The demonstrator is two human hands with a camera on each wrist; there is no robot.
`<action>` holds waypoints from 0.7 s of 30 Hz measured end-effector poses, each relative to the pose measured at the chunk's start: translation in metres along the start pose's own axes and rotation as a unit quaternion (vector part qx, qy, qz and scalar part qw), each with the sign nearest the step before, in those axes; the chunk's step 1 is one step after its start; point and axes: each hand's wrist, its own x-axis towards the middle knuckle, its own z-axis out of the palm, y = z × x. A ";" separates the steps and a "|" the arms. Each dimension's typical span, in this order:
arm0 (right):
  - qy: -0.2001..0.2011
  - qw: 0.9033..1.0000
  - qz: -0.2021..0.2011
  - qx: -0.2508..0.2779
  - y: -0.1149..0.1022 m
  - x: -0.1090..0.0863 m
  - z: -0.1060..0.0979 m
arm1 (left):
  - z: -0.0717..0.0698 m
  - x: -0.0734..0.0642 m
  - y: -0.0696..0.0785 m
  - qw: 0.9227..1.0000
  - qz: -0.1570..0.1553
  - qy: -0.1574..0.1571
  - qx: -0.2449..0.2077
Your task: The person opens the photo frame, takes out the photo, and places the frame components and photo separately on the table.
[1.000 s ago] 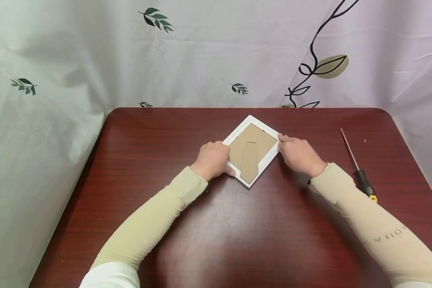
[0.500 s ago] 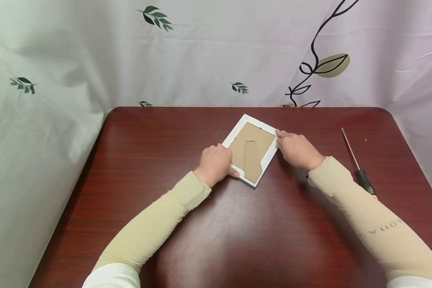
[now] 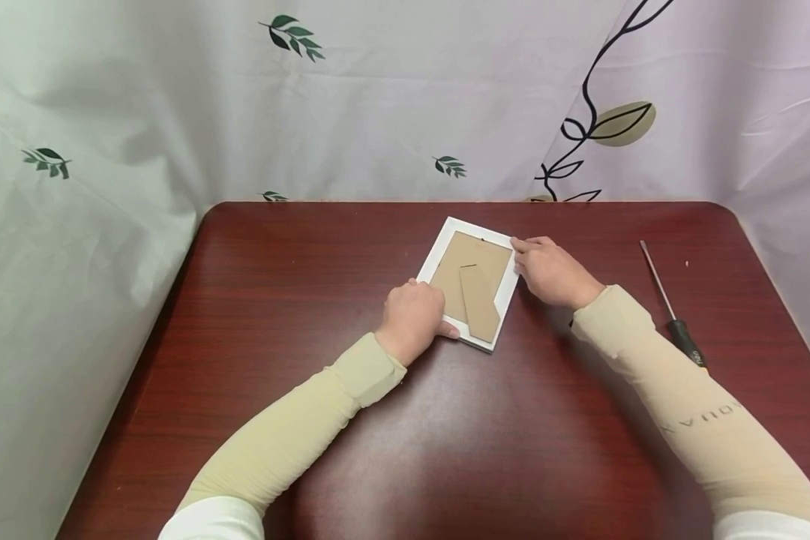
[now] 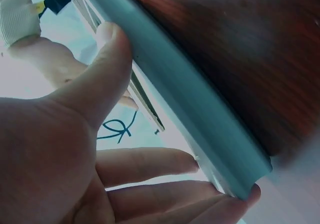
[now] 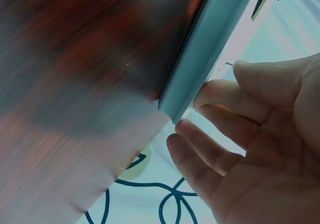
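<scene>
A white picture frame [image 3: 506,289] lies face down on the table, its brown backing board [image 3: 454,266] and slanted easel flap [image 3: 481,304] facing up. My left hand [image 3: 415,315] grips its lower left corner. In the left wrist view, the thumb of that hand [image 4: 90,119] presses along the frame's moulded side [image 4: 180,94], with the other fingers round the corner. At the upper right corner, my right hand [image 3: 550,271] holds the edge with its fingertips. The right wrist view has its bent index finger [image 5: 230,96] against the frame's rim [image 5: 200,49].
A screwdriver with a black handle [image 3: 683,341] lies to the right on the dark red wooden table [image 3: 297,300], partly behind the right sleeve [image 3: 682,405]. Behind the table's far edge hangs a white curtain [image 3: 378,97] with leaf prints.
Both hands have turned the picture frame clockwise, so it stands less diagonal. The left hand has moved a little right and down; the right hand has shifted left and slightly up.
</scene>
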 end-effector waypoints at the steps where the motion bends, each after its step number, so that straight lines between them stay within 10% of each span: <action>1: 0.003 1.000 -0.005 -0.004 0.000 0.001 0.000 | 0.000 -0.001 0.001 1.000 0.001 0.006 0.004; 21: -0.050 0.996 0.072 0.027 0.002 0.016 -0.001 | 0.012 -0.012 0.028 0.986 0.001 0.122 0.110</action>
